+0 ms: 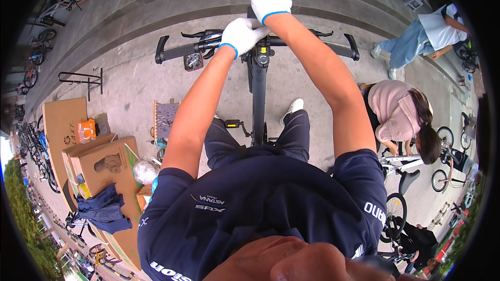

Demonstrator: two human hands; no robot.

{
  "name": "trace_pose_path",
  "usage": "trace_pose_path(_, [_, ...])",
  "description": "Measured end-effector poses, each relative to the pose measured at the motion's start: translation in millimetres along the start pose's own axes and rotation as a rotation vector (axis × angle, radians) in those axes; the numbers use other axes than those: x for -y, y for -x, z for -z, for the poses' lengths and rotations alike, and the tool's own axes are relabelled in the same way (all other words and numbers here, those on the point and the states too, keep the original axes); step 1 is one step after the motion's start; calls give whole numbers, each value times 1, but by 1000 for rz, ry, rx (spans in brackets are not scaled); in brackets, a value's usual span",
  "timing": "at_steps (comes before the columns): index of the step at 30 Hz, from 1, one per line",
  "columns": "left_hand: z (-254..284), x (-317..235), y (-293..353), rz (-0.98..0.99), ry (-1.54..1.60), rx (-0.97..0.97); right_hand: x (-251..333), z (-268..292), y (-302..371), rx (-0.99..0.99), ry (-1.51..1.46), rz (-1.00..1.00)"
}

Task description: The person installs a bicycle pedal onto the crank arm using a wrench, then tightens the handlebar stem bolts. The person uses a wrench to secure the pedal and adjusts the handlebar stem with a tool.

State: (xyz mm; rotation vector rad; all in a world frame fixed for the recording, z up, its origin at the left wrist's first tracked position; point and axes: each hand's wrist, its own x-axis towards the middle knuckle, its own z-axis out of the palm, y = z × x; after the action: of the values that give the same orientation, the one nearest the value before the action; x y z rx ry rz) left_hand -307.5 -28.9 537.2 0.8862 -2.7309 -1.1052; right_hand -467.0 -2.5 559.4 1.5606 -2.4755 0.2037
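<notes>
A dark bicycle stands between my legs, its top tube (259, 99) running forward to the stem (262, 60). The black handlebar (338, 50) spans both sides, with grips and brake levers. My left hand (242, 36), in a white glove with a blue cuff, is closed at the bar just left of the stem, its fingertips pointing toward the middle. Farther forward, my right hand (270, 4), gloved alike, is closed in front of the bar. What either hand holds is hidden by the gloves. One pedal (233, 124) shows beside my left leg.
Cardboard boxes (107, 164) stand on the left with an orange packet (87, 130) and dark clothing (104, 209). A black floor rack (83, 79) and a small parts box (193, 61) are nearby. At right, one person (401, 109) bends over a white frame; another (422, 36) walks. Steps (182, 0) lie ahead.
</notes>
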Motion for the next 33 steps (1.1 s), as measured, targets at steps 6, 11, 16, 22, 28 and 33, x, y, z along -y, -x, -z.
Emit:
trace_pose_path(6, [-6, 8, -5, -77, 60, -65, -54, -6, -44, 429, -611, 2])
trace_pose_path(11, [-11, 11, -7, -81, 51, -67, -54, -33, -52, 467, -497, -195])
trace_pose_path(16, [-11, 17, -8, -98, 74, -63, -79, -20, -11, 725, -1767, -156])
trace_pose_path(22, [-10, 18, -11, -122, 34, -65, -43, -27, 13, 47, -819, -306])
trace_pose_path(28, [-6, 22, -23, -73, 264, 24, -30, -16, 20, 38, -931, -361])
trace_pose_path(33, [-9, 30, -39, -74, 313, 14, -42, -19, 5, 115, -1288, -307])
